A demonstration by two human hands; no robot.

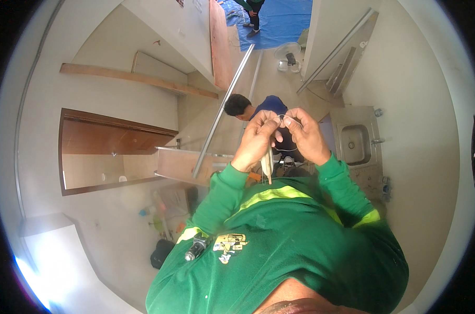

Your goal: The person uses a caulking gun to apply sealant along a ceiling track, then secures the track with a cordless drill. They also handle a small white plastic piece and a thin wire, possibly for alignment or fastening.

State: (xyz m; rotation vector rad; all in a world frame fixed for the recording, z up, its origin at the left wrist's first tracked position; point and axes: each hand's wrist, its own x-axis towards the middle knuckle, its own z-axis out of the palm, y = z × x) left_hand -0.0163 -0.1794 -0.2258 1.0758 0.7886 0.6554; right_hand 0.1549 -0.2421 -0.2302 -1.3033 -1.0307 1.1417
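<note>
The person's green sweatshirt (290, 240) with its yellow-green band fills the view below the hands. Left of the hands, a brown wooden door (112, 138) sits in a pale wall. A long metal rail (224, 107) slants just left of them. Right of them is a steel sink (355, 138). Behind the hands crouches another person in a blue shirt (269, 104). The left hand (258, 138) and right hand (305, 133) are raised close together, fingertips nearly touching, both pinched on 1 thin wire (282, 116): a fine, pale loop arcing between them. A pale strip (268, 165) hangs below the left hand.
</note>
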